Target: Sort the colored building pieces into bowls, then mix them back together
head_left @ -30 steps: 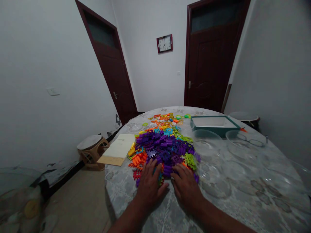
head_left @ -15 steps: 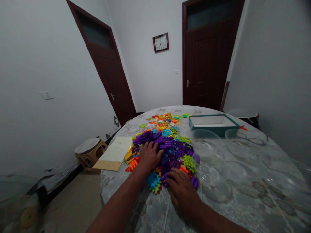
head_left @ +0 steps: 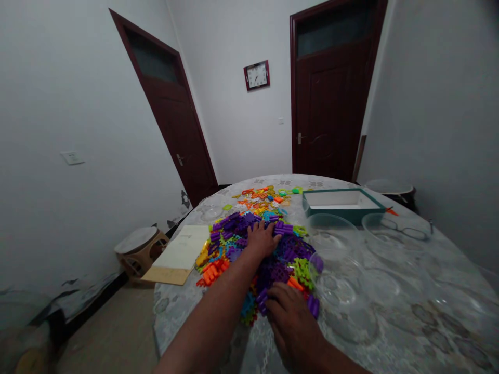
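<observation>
A heap of plastic gear-shaped building pieces lies in front of me, mostly purple on top. My left hand rests on the top of it, fingers spread over the purple pieces, and it grips none of them. At the heap's near edge is my right hand, its fingers loosely bent and touching the pieces. Beside those fingertips sits a purple tube-like piece. Orange pieces lie at the heap's left side, green gears at its right. A blue gear shows partly behind my left forearm.
Scattered orange and yellow pieces lie farther back. Clear plastic bowls stand to the right, with a green-rimmed box and eyeglasses behind. An open notebook lies left, near the edge of the round table.
My left hand has moved right and slightly forward across the purple pieces, uncovering pieces on the heap's left side. My right hand has stayed almost in place. The view has tilted slightly.
</observation>
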Demonstrator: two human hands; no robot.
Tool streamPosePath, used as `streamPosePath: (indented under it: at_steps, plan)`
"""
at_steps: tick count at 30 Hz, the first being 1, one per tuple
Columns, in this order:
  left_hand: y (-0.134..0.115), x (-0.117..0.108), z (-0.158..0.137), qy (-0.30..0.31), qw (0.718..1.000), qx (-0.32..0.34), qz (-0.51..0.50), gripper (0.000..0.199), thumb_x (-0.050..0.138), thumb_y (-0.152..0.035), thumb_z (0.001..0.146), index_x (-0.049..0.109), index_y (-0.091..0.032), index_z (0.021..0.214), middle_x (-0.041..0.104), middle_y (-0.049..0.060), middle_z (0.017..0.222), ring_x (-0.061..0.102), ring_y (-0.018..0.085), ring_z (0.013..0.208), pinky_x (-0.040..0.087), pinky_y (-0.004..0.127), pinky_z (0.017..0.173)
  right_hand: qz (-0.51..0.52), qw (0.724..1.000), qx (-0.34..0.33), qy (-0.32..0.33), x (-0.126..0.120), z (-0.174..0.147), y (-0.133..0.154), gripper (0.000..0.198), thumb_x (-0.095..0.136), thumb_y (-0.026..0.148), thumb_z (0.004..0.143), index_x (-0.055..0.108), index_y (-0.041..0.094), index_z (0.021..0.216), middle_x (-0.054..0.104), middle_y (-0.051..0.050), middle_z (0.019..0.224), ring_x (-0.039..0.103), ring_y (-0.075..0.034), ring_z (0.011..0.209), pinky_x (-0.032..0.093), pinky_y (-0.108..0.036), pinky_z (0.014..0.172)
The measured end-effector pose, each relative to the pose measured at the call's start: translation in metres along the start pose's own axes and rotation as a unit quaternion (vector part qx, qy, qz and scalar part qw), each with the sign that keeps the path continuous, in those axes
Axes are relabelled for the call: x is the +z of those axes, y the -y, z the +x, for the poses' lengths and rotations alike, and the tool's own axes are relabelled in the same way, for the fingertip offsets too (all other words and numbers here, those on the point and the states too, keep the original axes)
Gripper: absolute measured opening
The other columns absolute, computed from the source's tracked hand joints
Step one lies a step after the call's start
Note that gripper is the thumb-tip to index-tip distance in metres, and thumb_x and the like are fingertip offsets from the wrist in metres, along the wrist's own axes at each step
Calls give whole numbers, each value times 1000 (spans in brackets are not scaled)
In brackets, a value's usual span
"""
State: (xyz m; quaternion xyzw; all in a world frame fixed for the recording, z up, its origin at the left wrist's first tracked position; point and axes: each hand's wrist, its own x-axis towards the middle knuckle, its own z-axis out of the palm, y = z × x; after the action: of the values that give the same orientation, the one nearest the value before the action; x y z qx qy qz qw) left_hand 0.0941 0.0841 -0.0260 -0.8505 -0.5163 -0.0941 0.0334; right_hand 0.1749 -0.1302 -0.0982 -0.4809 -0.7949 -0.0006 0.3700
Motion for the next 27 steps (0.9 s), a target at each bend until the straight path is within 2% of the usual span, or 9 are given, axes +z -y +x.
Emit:
streamPosePath:
  at_steps: [4,8,11,14,20,27]
  plan:
    - [7,-7,-15,1,1000,8,-3,64,42,-65,105,52,-29,157,51,17,161,46,40,147,33,67,119,-4,1000,-5,-19,2,-2,-2,44,57,4,88,70,22,125,69,-9,135,57,-29,134,46,-48,118]
    - [28,-18,-56,-8,1000,30,3,61,44,-62,106,55,-27,155,50,14,163,43,37,151,29,65,125,-2,1000,4,-18,6,-4,-4,42,61,3,87,71,21,124,70,-10,133,57,-30,132,45,-52,117]
    - [44,-27,-88,-17,1000,21,4,59,47,-59,106,57,-26,153,52,14,162,45,35,150,31,59,126,8,1000,-2,-23,6,-5,-3,41,61,3,86,71,20,122,70,-11,131,58,-30,130,46,-52,116]
    - [59,-31,-109,-25,1000,8,9,55,48,-57,106,58,-27,151,51,13,163,46,35,150,33,60,125,14,1000,-10,-25,3,-4,-3,41,59,2,87,71,20,122,71,-10,129,59,-30,128,47,-52,114]
    - [80,-28,-125,-50,998,-26,27,51,51,-54,106,63,-25,146,53,14,160,46,33,148,34,56,124,31,999,-13,-24,-8,-1,-6,35,56,2,90,72,20,115,72,-10,121,62,-28,119,51,-49,109]
    - [87,-20,-138,-110,992,-57,29,53,55,-54,104,64,-22,145,57,17,152,49,36,144,34,56,123,29,999,-29,-14,-13,-1,-8,30,54,3,93,71,19,111,71,-11,117,63,-26,114,53,-48,105]
